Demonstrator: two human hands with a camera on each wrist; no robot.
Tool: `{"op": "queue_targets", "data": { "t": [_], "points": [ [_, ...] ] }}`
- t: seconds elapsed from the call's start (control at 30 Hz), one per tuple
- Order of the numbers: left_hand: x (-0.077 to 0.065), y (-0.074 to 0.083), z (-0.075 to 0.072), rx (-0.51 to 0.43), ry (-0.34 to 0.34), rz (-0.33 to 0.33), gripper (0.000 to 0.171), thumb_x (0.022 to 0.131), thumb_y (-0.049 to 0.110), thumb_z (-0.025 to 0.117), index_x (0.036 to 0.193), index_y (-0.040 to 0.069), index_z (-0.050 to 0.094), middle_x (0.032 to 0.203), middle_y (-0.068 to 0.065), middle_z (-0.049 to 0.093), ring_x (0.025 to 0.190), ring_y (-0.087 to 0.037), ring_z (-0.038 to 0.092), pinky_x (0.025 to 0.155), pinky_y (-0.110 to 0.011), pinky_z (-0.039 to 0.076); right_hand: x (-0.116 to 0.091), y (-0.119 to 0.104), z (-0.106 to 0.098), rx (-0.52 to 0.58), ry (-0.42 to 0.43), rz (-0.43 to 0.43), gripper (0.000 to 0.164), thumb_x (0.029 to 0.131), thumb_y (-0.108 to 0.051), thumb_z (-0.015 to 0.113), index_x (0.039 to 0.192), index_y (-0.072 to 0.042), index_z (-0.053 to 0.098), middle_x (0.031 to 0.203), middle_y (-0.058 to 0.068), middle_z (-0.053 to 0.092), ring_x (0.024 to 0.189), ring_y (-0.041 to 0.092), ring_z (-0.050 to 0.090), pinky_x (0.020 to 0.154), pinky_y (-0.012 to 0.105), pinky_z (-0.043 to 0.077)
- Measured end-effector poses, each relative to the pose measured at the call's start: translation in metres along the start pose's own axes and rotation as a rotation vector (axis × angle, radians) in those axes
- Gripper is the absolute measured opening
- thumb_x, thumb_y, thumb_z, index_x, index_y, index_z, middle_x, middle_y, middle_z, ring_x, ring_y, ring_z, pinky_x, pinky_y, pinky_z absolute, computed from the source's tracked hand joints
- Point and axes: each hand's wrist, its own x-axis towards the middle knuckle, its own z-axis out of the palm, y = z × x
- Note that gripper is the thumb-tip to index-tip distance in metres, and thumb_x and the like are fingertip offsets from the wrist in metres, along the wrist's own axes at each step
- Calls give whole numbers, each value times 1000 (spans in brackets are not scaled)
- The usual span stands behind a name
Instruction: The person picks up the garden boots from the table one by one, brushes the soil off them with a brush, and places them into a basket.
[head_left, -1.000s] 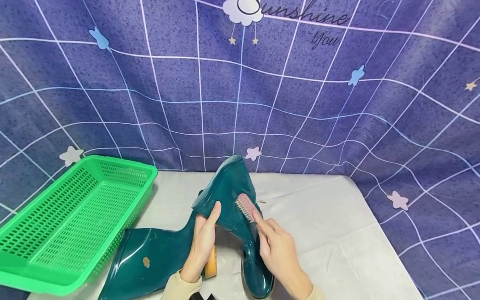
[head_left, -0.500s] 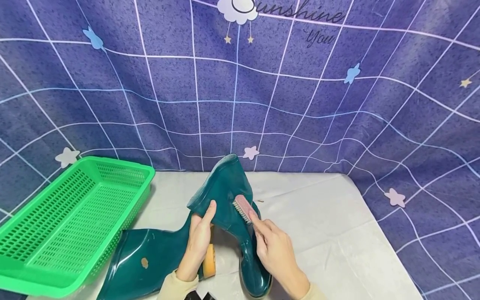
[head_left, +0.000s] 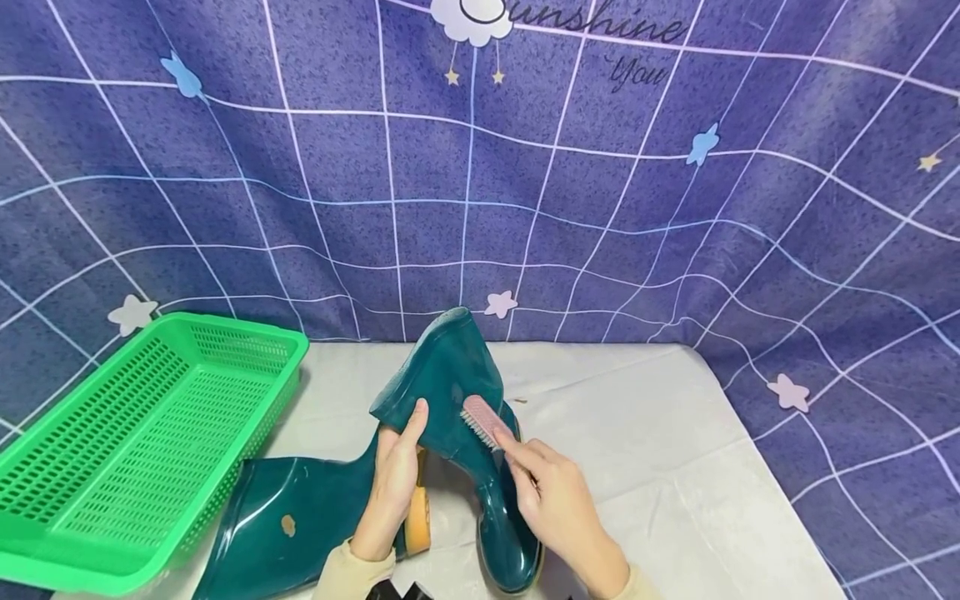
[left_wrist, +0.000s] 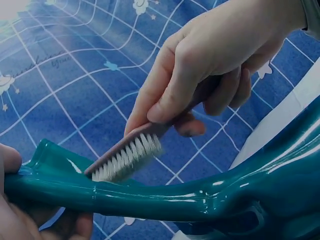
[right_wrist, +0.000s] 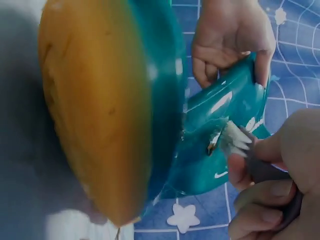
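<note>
My left hand [head_left: 396, 477] grips a dark green rubber boot [head_left: 442, 371] by the rim of its shaft, thumb on the upper face. The shaft is raised and tilted, while the foot points down toward the front of the table. In my right hand [head_left: 561, 498] is a pink scrub brush [head_left: 486, 419], index finger laid along its back. Its pale bristles [left_wrist: 127, 161] meet the shaft in the left wrist view. A brown dirt spot [right_wrist: 212, 146] shows on the boot close to the bristles in the right wrist view.
A second green boot [head_left: 318, 508] lies on its side at the left, a tan mud patch [head_left: 288, 525] on its shaft and an orange-yellow heel [head_left: 418, 521]. Farther left stands a green plastic basket [head_left: 294, 350]. Behind the white-covered table [head_left: 637, 433] hangs a blue gridded curtain [head_left: 570, 208].
The brush has slid a little down the shaft toward the ankle. My left hand keeps its grip on the boot, and the whole head view has shifted slightly.
</note>
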Motion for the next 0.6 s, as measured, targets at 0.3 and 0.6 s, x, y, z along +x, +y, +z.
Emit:
{"op": "queue_targets", "data": {
  "t": [0.3, 0.6],
  "points": [
    [1, 0, -3, -23, 30, -19, 30, 113, 31, 52, 128, 5, 56, 109, 14, 66, 109, 0, 61, 99, -16, 47, 2, 5, -13, -134, -101, 281, 39, 94, -9, 73, 128, -27, 80, 69, -12, 58, 56, 3, 39, 52, 24, 38],
    [1, 0, -1, -46, 19, 5, 34, 113, 28, 52, 136, 4, 55, 116, 14, 67, 113, 1, 61, 102, -15, 47, 3, 5, -14, -26, -170, 221, 36, 97, -10, 73, 129, -26, 80, 80, -11, 70, 61, 0, 46, 56, 22, 42]
  ]
}}
